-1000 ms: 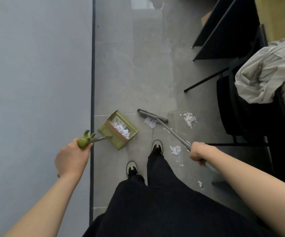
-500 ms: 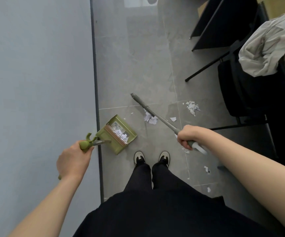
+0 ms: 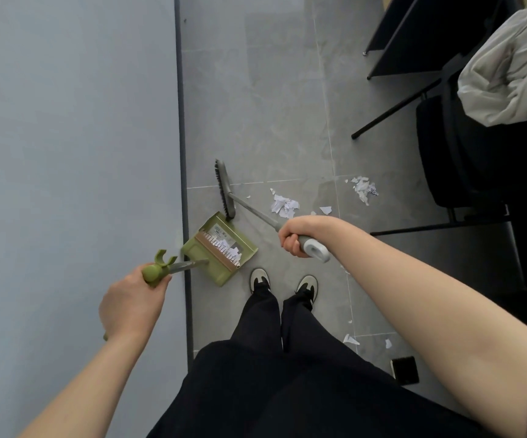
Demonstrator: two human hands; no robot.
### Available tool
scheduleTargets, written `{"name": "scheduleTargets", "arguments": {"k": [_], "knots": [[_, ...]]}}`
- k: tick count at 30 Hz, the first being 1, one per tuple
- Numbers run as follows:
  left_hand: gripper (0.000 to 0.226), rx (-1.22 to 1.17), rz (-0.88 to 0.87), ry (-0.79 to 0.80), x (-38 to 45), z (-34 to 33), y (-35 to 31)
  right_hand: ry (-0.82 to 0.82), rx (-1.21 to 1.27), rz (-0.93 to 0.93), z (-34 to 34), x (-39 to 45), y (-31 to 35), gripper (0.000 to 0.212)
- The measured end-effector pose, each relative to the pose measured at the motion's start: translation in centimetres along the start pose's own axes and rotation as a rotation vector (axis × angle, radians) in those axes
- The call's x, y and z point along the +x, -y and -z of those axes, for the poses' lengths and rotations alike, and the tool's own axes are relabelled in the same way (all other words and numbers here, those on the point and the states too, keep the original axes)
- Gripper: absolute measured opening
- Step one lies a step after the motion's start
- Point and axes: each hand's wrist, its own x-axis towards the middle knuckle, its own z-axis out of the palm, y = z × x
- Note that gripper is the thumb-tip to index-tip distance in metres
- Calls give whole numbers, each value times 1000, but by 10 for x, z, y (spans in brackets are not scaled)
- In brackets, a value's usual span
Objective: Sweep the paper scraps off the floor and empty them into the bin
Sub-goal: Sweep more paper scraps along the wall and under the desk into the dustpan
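Some paper scraps are already being held in the pan of the green dustpan, which is being kept on the grey floor just beside the wall edge and in front of the two shoes. Most of the job is being judged as still to do. Two loose piles are being left on the tiles: a nearer pile right of the broom shaft, and a farther pile near the black chair. About five single bits are also being counted, two or three beside the nearer pile and the others behind the right foot. No bin is being shown, so the emptying is being taken as not yet begun.

One broom is being held at its grey handle end by the right hand, fingers wrapped round it, with the brush head set at the far corner of the pan. One dustpan handle is being gripped by the left hand. A pale garment is being left draped on the chair.
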Motion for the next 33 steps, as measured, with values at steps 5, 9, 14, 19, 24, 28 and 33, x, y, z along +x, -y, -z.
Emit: {"name": "scheduleTargets", "arguments": {"k": [5, 9, 14, 19, 24, 28, 33], "knots": [[27, 45, -11, 11, -8, -4, -2, 1, 29, -30, 11, 19, -5, 21], [28, 60, -24, 6, -9, -6, -5, 8, 199, -54, 42, 18, -17, 23], [30, 68, -22, 14, -6, -10, -17, -39, 298, -94, 82, 3, -47, 25], [31, 70, -54, 11, 2, -12, -34, -81, 330, -108, 100, -19, -67, 26], [32, 85, -104, 18, 15, -17, -56, -41, 429, -88, 112, -52, -68, 27], [29, 69, -127, 37, 24, -21, -71, -27, 514, -91, 127, -73, -79, 32], [28, 65, -130, 67, 32, -27, -88, -244, 279, -41, 139, -72, -96, 23]]}}
